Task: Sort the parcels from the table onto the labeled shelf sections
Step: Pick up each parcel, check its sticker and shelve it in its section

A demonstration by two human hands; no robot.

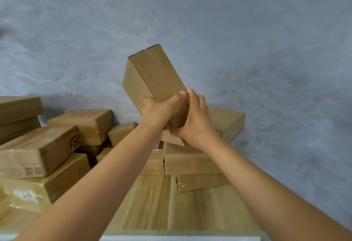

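plain brown parcel (156,77), mottled grey wall (247,31)

Held box (154,81) up above table (152,202), tilted, left hand (158,111) and right hand (196,121) at its lower end. Stacked parcels (38,151) along left edge; more parcels (190,160) behind, toward wall (266,50).

Soft, even daylight fills the scene, bright enough to read every surface, and the grey wall (247,31) shows only faint mottling and a dim smudge at its left edge. Shadows are weak: a pale one falls on the wall behind the stacked parcels (80,124), while clear tape on the left parcels throws whitish glare. The wide lens bends lines toward the edges, the forearms swell near the bottom corners, and the whole picture looks slightly soft.
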